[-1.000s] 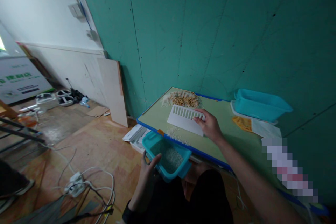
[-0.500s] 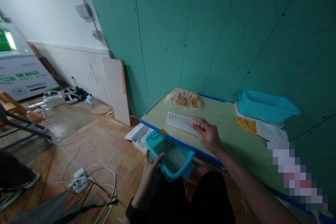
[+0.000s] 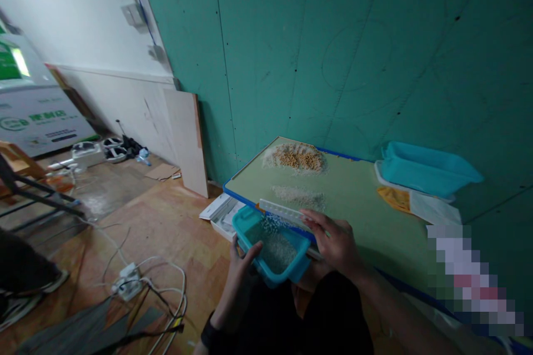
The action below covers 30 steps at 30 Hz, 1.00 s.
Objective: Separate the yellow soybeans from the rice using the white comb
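Head cam: the left hand (image 3: pixel 244 258) grips the near corner of the teal tub (image 3: pixel 242 221), thumb over the rim, holding it just below the table (image 3: pixel 366 216) edge. The right hand (image 3: pixel 335 241) pinches the scraper (image 3: pixel 283 209) right above it, with rice (image 3: pixel 277 249) dropping in. My worry: the scraper looks wider than the tub's mouth, so grains could land on the floor, especially if that one-handed hold tips.

Hidden parts
The right hand (image 3: pixel 337 241) covers the scraper's (image 3: pixel 281 209) right end, the left hand (image 3: pixel 244 258) the tub's (image 3: pixel 250 227) near corner; a pixel patch (image 3: pixel 466 272) hides the table's (image 3: pixel 358 199) near edge at right.
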{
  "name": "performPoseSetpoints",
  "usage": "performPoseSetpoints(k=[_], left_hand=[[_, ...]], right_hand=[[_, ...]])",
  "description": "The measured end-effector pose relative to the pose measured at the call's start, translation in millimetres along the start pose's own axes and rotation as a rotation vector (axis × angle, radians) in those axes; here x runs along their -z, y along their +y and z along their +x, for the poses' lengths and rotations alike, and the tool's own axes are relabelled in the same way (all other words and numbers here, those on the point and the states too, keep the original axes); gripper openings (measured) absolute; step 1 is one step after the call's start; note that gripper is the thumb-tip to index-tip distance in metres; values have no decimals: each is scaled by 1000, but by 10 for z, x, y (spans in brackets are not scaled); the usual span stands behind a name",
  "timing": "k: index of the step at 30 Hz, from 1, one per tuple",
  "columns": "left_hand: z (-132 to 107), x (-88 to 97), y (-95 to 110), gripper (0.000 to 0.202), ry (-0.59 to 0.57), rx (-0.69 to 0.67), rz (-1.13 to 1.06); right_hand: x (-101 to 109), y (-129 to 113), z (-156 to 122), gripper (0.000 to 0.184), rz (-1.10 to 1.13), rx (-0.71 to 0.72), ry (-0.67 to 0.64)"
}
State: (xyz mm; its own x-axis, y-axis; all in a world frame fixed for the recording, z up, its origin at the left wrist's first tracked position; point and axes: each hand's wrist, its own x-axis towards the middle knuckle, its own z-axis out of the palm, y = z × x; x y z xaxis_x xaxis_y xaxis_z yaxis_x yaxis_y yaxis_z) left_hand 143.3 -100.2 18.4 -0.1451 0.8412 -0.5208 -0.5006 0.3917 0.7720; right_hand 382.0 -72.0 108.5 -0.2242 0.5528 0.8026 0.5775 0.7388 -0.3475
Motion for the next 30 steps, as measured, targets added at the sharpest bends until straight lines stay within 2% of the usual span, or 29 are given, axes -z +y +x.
performPoseSetpoints(k=[7,10,14,17,22,26,30], left_hand=[[-54,-72,-52,104,33,-20,-11],[-51,-110,-102,104,34,-24,-36],[-15,-139,-185,103,61,-41,-64],[-9,-144,-237,108,81,-4,-48],[-23,-161,-309,94,19,6,-60],[2,-162,-353,104,66,12,-58],[-11,-173,-352,104,34,23,-46]], right_hand=[[119,-11,1,30,-50,-192,-18],[209,-9,-17,30,-66,-221,-15],[269,-92,-86,31,-78,-180,-33],[281,-160,-131,35,-78,-117,-14],[326,-180,-144,38,-107,-82,46],[380,-211,-179,40,-103,-56,12],[392,-247,-266,44,-77,-65,21]])
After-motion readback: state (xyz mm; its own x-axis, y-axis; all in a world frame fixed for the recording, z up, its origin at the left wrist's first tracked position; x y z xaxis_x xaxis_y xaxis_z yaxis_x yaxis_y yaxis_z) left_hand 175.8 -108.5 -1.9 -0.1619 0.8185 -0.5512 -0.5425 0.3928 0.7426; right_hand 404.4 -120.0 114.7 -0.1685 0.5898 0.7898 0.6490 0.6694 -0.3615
